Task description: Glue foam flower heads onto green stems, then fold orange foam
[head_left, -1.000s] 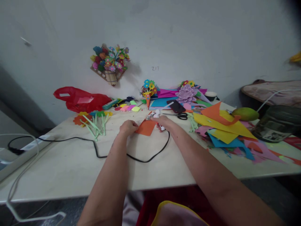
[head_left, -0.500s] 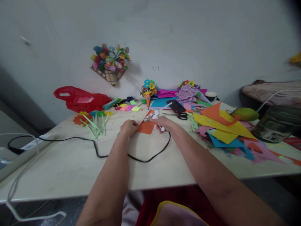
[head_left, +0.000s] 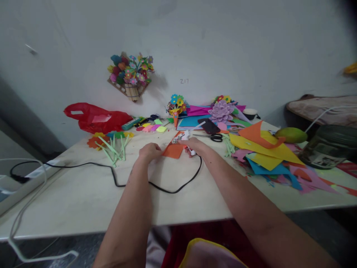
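Note:
My right hand (head_left: 193, 144) is wrapped round a white hot glue gun (head_left: 184, 136), whose nozzle end points left over an orange foam sheet (head_left: 173, 151). A whitish glue stick (head_left: 198, 125) seems to stick out behind the gun, and a black cord (head_left: 178, 189) runs from its handle. The orange sheet lies on the table and looks folded or layered toward its far end. At its left edge, my left hand (head_left: 150, 151) has its fingertips pinched on the sheet; the exact contact is small and dim.
Pale green strips (head_left: 113, 149) and foam flowers (head_left: 97, 140) lie left, near a red plastic bag (head_left: 97, 118). Scissors (head_left: 216, 137) and a phone (head_left: 209, 125) rest beyond my right hand. Coloured foam scraps (head_left: 264, 152), a mango (head_left: 291, 135) and a jar (head_left: 329, 147) crowd the right.
My left hand has shifted slightly left along the sheet's edge. My right hand and the glue gun have hardly moved.

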Available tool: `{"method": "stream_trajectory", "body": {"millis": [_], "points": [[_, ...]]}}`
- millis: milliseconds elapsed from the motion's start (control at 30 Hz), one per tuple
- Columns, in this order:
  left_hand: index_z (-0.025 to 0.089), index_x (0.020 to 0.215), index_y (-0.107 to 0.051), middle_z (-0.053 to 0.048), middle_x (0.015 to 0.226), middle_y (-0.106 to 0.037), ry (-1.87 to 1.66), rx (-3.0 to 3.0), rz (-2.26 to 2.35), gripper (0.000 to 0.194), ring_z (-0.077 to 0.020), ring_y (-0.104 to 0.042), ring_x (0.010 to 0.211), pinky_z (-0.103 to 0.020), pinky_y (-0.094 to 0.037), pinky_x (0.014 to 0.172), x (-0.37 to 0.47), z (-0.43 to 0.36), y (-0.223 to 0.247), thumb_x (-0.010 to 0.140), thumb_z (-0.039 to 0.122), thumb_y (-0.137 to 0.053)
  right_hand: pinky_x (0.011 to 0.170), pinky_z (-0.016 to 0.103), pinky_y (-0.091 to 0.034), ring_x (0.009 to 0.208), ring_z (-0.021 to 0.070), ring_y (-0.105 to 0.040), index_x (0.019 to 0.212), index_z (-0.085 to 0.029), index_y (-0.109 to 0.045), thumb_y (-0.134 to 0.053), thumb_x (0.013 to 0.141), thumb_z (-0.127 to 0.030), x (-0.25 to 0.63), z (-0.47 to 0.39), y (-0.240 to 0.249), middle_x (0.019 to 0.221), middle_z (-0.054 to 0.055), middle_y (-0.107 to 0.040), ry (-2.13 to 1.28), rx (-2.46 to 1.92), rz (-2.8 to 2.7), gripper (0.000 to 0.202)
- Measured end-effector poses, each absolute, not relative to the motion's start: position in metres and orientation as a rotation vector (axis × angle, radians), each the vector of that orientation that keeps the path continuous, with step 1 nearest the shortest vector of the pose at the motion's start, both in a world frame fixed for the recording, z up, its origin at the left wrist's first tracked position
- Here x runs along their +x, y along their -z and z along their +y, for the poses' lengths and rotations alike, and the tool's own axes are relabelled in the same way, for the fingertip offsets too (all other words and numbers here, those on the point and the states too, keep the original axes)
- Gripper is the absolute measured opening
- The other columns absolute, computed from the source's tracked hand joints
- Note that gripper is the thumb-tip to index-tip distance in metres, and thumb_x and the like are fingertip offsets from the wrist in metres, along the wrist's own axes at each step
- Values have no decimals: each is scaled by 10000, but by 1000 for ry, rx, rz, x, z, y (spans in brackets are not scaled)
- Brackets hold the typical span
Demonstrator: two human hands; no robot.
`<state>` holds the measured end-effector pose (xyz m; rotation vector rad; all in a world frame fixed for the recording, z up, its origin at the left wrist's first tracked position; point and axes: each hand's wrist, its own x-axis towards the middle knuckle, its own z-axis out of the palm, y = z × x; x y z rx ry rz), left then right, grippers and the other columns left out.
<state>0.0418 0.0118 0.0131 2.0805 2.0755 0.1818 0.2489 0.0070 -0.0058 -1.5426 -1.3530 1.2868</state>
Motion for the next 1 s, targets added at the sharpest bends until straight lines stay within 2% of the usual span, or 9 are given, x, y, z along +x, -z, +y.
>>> {"method": "stream_trajectory", "body": {"millis": [300,567,733,1000], "points": [[265,768,-675,-11,863,-689,-220,2074,2053,200,-192,-606,812,-250,-424,648,42,11,-12,614,358,-587,366,238,-437,346,92,-447,916,-141,-511,-586,696,-552,248,10,6,495,17,-566,-1294,-1566,-1355,472],[262,781,-682,-4,879,-691,-269,2077,2038,204,-182,-606,838,-230,-421,656,43,12,-10,628,366,-596,372,236,-447,339,84,-439,907,-146,-509,-575,703,-557,246,7,4,470,-11,-529,-1288,-1594,-1357,463],[263,794,-682,-3,882,-689,-279,2090,2039,206,-183,-603,831,-232,-422,641,43,13,-9,640,358,-584,365,237,-445,340,84,-435,850,-142,-503,-579,716,-529,243,1,-3,455,-19,-508,-1268,-1618,-1354,416],[258,787,-674,-4,873,-683,-294,2102,2017,195,-184,-601,821,-242,-418,628,42,13,-7,648,352,-575,335,227,-419,349,86,-423,657,-145,-479,-567,724,-527,241,-3,-7,417,-17,-462,-1271,-1631,-1416,398]]}}
